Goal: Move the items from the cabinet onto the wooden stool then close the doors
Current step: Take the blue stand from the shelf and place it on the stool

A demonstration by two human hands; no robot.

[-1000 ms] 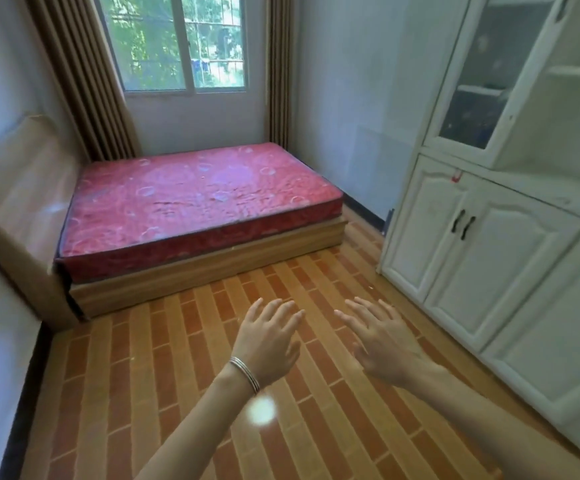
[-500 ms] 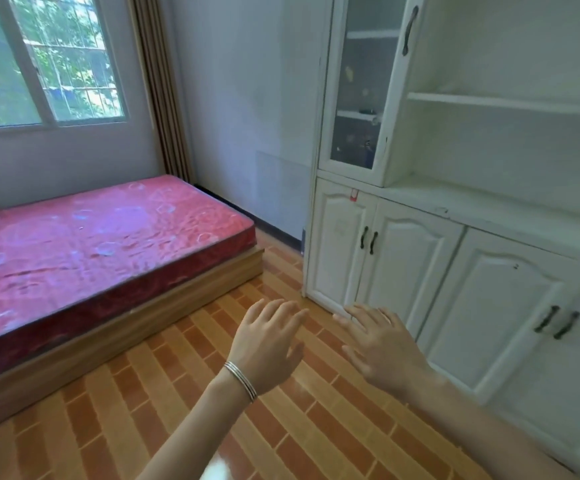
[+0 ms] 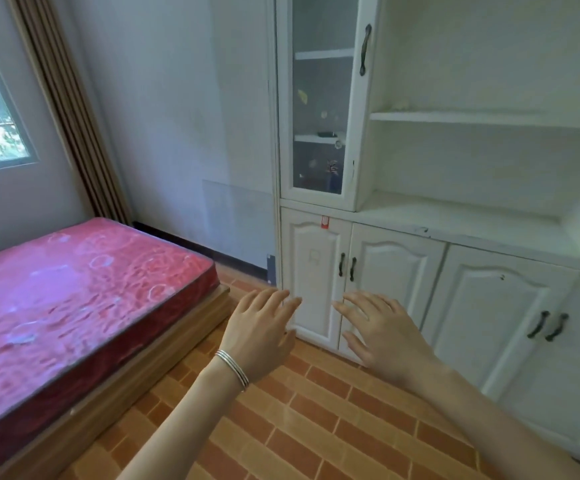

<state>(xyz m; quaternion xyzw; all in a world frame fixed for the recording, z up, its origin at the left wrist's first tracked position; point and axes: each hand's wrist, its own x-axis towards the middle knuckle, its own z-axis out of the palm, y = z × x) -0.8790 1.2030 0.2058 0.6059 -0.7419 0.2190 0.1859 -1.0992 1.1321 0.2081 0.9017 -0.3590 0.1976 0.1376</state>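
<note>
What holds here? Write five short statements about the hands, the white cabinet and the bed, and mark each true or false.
1. Both hands, the left hand and the right hand, are empty with fingers spread. True.
2. The tall glass-fronted cabinet door stands open. False: it is shut, with small items visible behind the glass.
3. A thin silver bracelet sits on the left wrist. True.
4. The right hand grips the pair of dark handles on the lower white cabinet doors. False: it hangs in the air below them, touching nothing.
5. The pink-red mattress lies on a black metal frame. False: it rests on a low wooden bed base.
</note>
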